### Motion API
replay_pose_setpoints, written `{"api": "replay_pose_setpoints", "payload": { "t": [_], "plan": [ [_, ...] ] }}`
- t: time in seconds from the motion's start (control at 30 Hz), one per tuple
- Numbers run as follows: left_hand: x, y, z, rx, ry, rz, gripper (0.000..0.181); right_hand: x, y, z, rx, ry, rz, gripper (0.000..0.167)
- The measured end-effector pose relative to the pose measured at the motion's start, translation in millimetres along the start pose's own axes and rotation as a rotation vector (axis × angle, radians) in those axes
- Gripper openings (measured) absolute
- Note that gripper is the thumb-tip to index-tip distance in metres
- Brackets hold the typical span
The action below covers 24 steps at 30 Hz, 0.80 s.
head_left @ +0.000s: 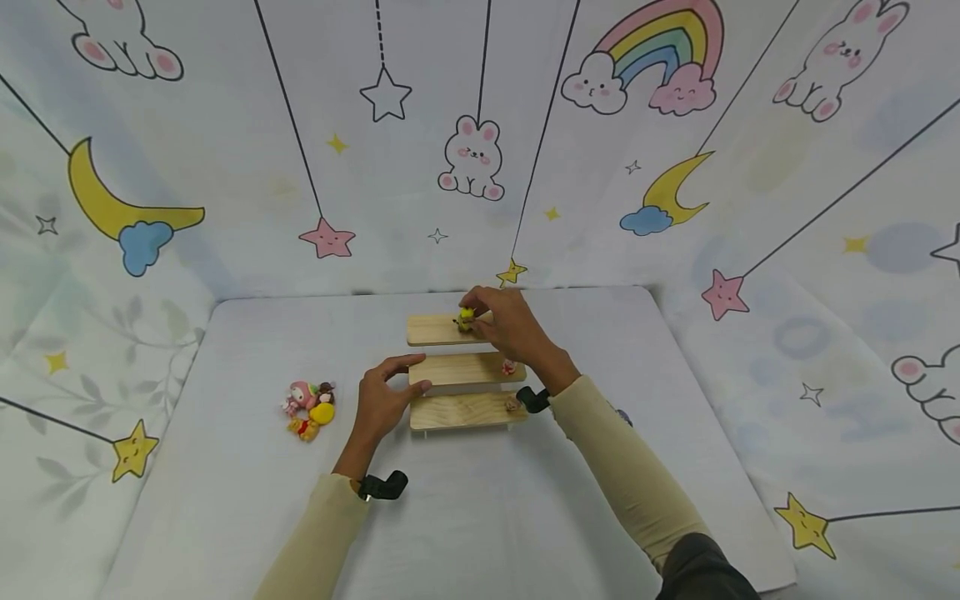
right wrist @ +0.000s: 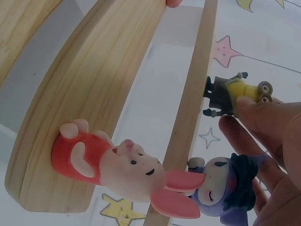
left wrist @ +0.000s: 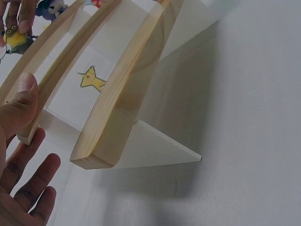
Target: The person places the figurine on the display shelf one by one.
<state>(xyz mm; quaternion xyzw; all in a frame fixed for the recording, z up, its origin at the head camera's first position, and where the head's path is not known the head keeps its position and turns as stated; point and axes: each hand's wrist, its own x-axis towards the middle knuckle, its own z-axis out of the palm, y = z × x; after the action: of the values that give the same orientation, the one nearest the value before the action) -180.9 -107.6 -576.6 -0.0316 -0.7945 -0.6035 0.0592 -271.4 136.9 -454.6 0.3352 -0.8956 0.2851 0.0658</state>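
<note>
A three-tier wooden shelf stand (head_left: 453, 369) on clear supports stands mid-table. My left hand (head_left: 381, 402) holds the left end of its middle board, thumb on one face and a finger on the other. At the top board, my right hand (head_left: 517, 325) pinches a yellow Minion figurine (right wrist: 237, 94) between thumb and fingers. In the right wrist view its feet are at the board's edge; whether they bear on it I cannot tell. Beside that hand is a purple figurine with a dark bow (right wrist: 218, 186). A Piglet figurine (right wrist: 127, 165) in red sits at the middle board's right end.
Left of the stand, several small figurines lie clustered, including a pink one (head_left: 302, 394), a yellow one (head_left: 322, 414) and an orange bear (head_left: 303, 429). A small brownish figurine (head_left: 513, 403) sits on the bottom board's right end. A dark object (head_left: 624, 417) peeks out beyond my right forearm.
</note>
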Motion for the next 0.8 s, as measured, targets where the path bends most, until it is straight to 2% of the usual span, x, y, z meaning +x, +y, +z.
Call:
{"api": "replay_pose_setpoints", "payload": {
  "t": [0.17,0.43,0.6,0.8],
  "plan": [
    [-0.1,-1.4,1.1,0.001,0.002,0.003,0.048,-3.1,1,-2,-0.042,0.001,0.004,0.036],
    [0.0,-1.7,1.0,0.002,-0.001,0.015,0.048,-13.7,-1,-17,-0.029,0.045,0.035,0.049],
    [0.3,-1.8,1.1,0.009,-0.008,0.007,0.048,-26.3,6,-29,0.017,0.167,0.058,0.057],
    [-0.1,-0.8,0.4,0.017,-0.004,-0.006,0.048,-46.0,23,-35,0.11,0.305,0.178,0.058]
  ]
}}
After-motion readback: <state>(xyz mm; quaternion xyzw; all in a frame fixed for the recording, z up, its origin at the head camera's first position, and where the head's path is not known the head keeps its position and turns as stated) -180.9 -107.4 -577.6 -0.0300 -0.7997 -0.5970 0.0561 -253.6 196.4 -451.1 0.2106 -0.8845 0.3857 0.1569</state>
